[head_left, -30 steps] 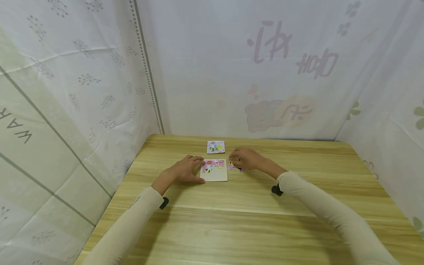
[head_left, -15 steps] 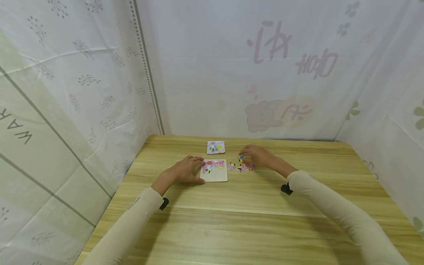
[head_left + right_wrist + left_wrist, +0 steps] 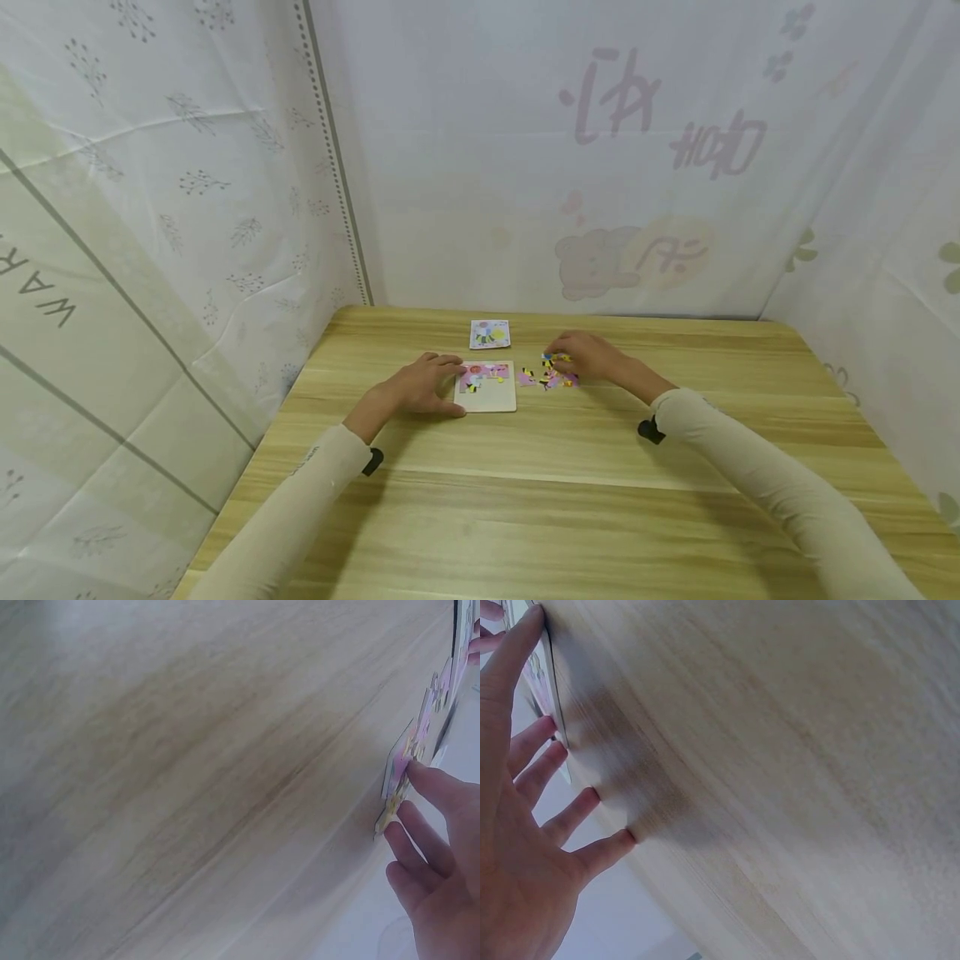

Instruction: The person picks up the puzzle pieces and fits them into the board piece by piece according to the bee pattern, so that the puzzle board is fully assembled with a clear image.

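Observation:
A pale square puzzle board [image 3: 487,402] lies at mid-table with pink, bee-patterned pieces [image 3: 472,377] along its upper left part. My left hand [image 3: 422,385] rests at its left side, thumb on the near edge and forefingers at the far left corner; in the left wrist view the outer fingertips [image 3: 591,793] touch the table. Right of the board, loose jigsaw pieces [image 3: 528,377] lie in a cluster. My right hand [image 3: 591,355] is over the cluster's right end. In the right wrist view its thumb and fingers touch pieces [image 3: 397,761], with a gap between thumb and fingertips.
A small square picture card [image 3: 490,334] with a bee design lies beyond the board. The wooden table [image 3: 480,517] runs back to a patterned cloth curtain [image 3: 465,167]. A dark wrist camera [image 3: 651,430] sits below the right cuff.
My right hand has moved right, from the pieces nearest the board to the cluster's far end, uncovering the nearer pieces. The left hand and the board have stayed put.

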The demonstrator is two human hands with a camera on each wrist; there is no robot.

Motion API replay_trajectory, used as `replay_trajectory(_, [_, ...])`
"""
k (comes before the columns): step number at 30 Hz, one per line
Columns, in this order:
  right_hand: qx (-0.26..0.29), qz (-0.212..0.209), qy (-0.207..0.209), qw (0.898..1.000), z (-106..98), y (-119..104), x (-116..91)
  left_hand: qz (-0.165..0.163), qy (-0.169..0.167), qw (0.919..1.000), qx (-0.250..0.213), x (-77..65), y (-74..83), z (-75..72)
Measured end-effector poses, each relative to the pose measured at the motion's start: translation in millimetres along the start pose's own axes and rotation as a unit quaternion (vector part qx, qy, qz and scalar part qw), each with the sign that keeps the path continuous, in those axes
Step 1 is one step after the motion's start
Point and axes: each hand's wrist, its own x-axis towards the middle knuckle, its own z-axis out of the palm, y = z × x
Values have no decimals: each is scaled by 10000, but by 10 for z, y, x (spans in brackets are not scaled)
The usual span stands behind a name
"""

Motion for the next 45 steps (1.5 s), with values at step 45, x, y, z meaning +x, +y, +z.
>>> replay_trajectory(45, [366,-444,284,9979,155,-601,343,13,46,10000,28,-1,-3,9])
